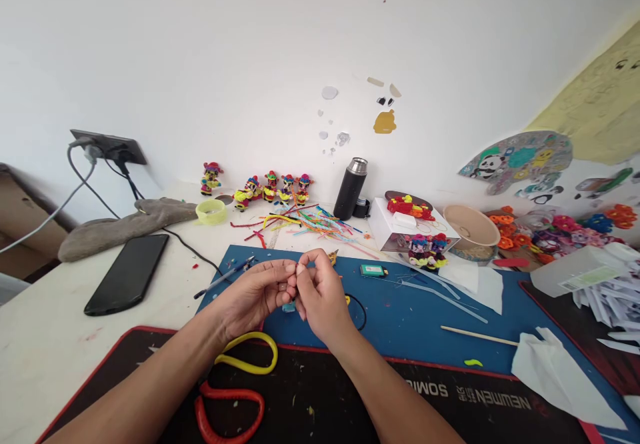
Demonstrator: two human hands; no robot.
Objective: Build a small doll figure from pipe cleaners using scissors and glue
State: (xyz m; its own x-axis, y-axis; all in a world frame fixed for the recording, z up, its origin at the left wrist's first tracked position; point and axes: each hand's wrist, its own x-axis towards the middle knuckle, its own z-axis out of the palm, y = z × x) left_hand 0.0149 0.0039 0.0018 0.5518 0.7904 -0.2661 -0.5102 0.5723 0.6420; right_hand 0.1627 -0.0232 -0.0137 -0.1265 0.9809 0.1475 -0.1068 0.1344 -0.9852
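My left hand (263,291) and my right hand (317,291) meet over the blue mat (400,314). Their thumbs and fingertips are pinched together, and whatever lies between them is too small to make out. Beneath my hands is a small light-blue piece (289,307), partly hidden. Scissors with a yellow handle loop (270,351) and a red handle loop (257,417) lie below my left wrist, their blades out of sight. A thin black loop (361,311) rests just right of my right hand.
Pipe-cleaner pieces (320,221) lie behind the mat, near several small figures (287,189). A black flask (350,189) stands by a white box (383,231). On the left is a phone (127,274); on the right are a wooden stick (480,335) and tissue (555,371).
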